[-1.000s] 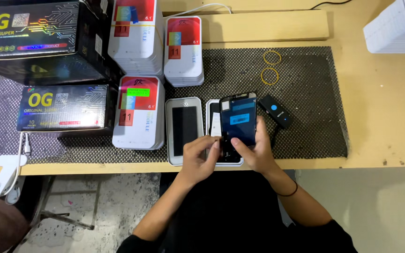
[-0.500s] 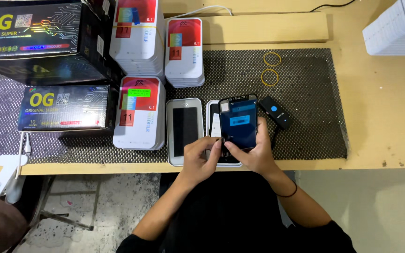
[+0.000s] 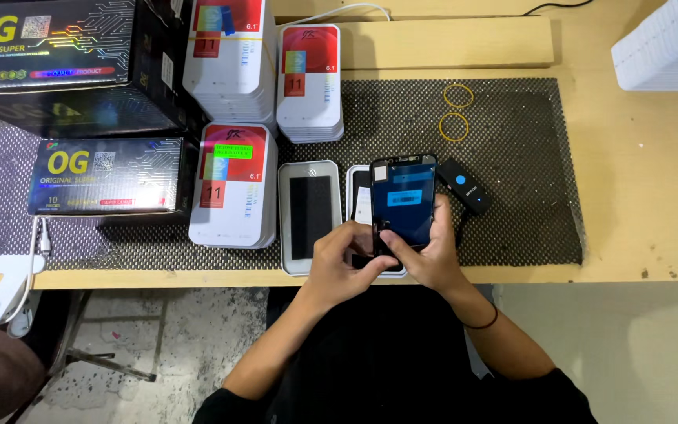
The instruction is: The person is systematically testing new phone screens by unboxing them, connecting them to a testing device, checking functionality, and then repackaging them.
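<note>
From the head camera, both hands are meeting over the front edge of the dark mesh mat (image 3: 512,157). The right hand (image 3: 433,255) is gripping a black rectangular phone screen panel with a blue sticker (image 3: 403,200), lifted above an open white tray (image 3: 359,196). The left hand (image 3: 343,263) is pinching the panel's lower edge, though its fingertips are probably partly hidden. A small black device with a blue button (image 3: 464,185) is lying just beside the panel.

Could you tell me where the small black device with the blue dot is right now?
In the head view, the small black device lies on the dark mesh mat, just right of the phone screen held in both hands, below the two rubber bands.
</note>
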